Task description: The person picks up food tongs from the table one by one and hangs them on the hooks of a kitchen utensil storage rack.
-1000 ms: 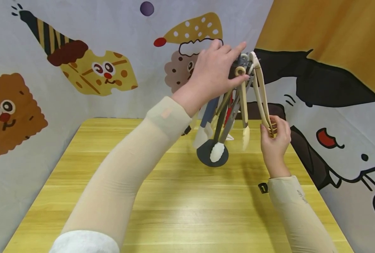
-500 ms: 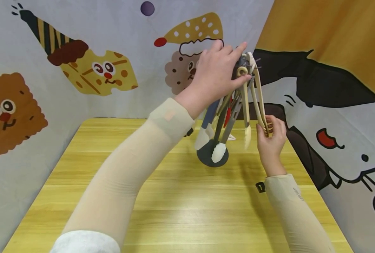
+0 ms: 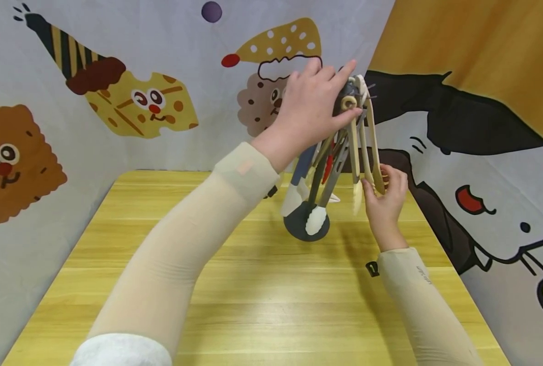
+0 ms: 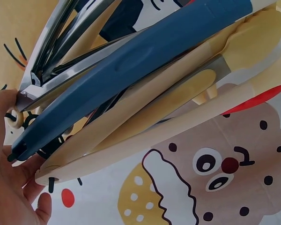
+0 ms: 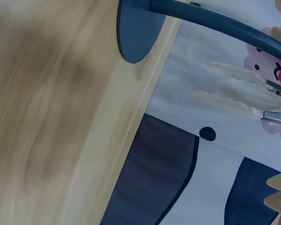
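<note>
A utensil stand with a round dark base (image 3: 294, 224) holds several tongs that hang from its top. My left hand (image 3: 305, 99) grips the top of the stand, thumb toward me and forefinger over the far side. Lower right, my right hand (image 3: 388, 203) pinches the tip ends of long beige tongs (image 3: 374, 147), whose top is up at the stand's head. In the right wrist view, beige tong tips (image 5: 277, 201) show at the right edge. Blue-handled tongs (image 4: 131, 61) hang close to my left hand in the left wrist view.
Other tongs with white tips (image 3: 315, 221) and cream tips (image 3: 357, 198) hang around the stand's post. The wooden table (image 3: 262, 305) extends toward me. Behind it stands a fabric backdrop (image 3: 161, 20) with cartoon figures. A small black clip (image 3: 372, 268) is beside my right sleeve.
My right hand has moved left and slightly up, bringing the beige tongs' lower ends closer to the stand. My left hand has stayed almost still on the stand's top.
</note>
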Demonstrator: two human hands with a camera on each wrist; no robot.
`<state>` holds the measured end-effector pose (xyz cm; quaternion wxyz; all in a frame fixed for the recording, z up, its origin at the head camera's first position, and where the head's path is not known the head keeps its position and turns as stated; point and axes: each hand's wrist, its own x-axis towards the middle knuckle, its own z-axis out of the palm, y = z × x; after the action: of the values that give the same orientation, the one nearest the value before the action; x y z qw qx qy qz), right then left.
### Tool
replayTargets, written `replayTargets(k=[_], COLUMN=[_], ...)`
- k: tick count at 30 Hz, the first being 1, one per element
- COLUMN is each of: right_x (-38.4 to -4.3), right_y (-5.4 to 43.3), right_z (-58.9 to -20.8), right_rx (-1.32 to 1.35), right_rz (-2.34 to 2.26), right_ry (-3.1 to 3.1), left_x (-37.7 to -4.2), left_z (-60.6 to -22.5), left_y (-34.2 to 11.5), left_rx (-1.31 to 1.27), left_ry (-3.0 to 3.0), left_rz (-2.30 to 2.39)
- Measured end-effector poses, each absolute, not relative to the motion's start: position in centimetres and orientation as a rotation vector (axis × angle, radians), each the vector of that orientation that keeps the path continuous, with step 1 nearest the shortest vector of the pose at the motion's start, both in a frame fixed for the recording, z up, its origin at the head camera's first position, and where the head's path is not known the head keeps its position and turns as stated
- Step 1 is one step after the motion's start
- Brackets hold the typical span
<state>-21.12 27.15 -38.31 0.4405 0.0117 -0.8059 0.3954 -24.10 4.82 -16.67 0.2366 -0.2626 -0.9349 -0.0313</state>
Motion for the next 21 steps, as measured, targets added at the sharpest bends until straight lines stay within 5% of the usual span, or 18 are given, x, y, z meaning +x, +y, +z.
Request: replayTargets(k=[21], right_x=[-21.1], right_y=[26.4], right_z=[-38.9], right_rx=[0.156], right_rz=[0.9], right_ry=[-2.087], left_x=[-24.5], left_z=[-17.8], left_y=[4.8], left_rx=[-0.716], left_ry=[-2.477], left_rz=[-0.148])
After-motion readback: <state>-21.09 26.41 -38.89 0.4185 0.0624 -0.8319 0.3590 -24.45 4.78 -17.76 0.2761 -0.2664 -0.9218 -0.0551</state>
